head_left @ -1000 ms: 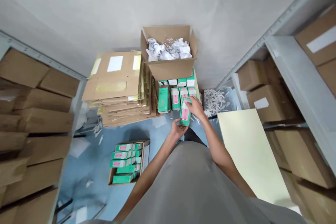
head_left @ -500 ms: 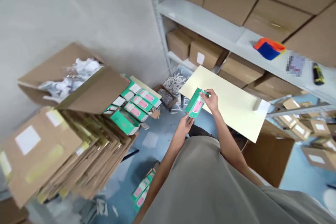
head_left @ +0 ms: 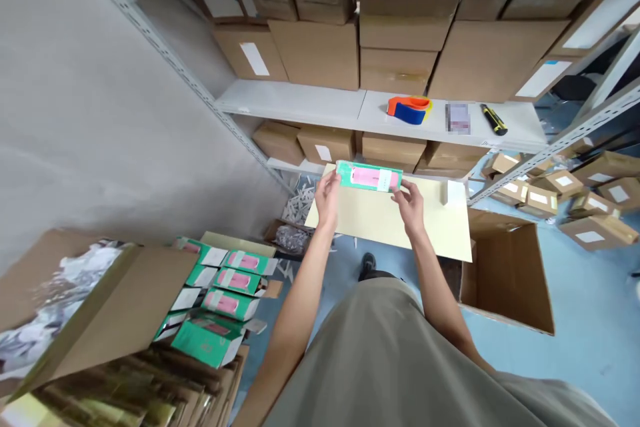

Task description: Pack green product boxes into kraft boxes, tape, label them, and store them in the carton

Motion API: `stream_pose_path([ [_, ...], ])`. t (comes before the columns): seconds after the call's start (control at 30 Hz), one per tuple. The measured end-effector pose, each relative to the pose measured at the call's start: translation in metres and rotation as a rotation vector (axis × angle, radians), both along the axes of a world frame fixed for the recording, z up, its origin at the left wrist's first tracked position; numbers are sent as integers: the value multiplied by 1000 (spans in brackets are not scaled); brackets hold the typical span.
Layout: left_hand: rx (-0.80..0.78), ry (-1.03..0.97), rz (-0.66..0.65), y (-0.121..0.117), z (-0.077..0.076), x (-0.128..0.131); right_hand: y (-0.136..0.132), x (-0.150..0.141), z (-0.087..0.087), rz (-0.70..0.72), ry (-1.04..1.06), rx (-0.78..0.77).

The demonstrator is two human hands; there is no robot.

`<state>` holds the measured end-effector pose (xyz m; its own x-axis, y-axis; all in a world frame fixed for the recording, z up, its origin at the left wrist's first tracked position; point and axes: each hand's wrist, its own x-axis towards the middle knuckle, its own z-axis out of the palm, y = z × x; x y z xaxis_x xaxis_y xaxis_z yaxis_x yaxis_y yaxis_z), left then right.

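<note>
A green box with a pink panel (head_left: 367, 177) is held level above the pale yellow board (head_left: 370, 213). My left hand (head_left: 327, 200) grips its left end, and my right hand (head_left: 410, 207) holds its right end, with fingers at the lower right corner. A white label or flap sits on the right part of the box's face. To the left, several similar green boxes (head_left: 235, 280) stand in rows, some with their end flaps open. A small white block-like item (head_left: 454, 193) rests at the board's right end.
Shelves (head_left: 310, 103) with cardboard boxes stand ahead, holding an orange and blue roll (head_left: 410, 110) and a yellow-black cutter (head_left: 494, 120). An open carton (head_left: 507, 273) is at right. A carton of white scraps (head_left: 100, 320) and stacked cardboard (head_left: 165, 387) are at left.
My view has swung right toward the shelves. The green box has turned from slanted to level, and my hands have moved apart to its two ends.
</note>
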<state>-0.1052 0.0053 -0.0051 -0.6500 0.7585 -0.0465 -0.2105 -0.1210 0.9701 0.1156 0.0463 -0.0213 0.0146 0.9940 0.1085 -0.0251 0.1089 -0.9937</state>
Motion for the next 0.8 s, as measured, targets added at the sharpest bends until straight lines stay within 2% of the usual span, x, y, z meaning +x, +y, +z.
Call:
stream_pose_path([
  [0.17,109,416,-118,79,48,-24,-10,-25,-16,-34,253,-148],
  [0.27,143,558,-209,120,68,-25,7,-41,-21,-72,302,-198],
  [0.33,141,602,-274,145,74,-22,24,-46,-25,-117,301,-206],
  [0.43,133,625,-334,179,71,-15,50,-45,-34,-184,278,-185],
  [0.57,102,618,-336,210,55,-2,71,-33,-44,-230,239,-139],
  [0.7,60,593,-302,227,46,3,77,-25,-41,-239,116,-68],
  [0.8,47,596,-291,232,46,-6,79,-27,-35,-203,-11,-44],
])
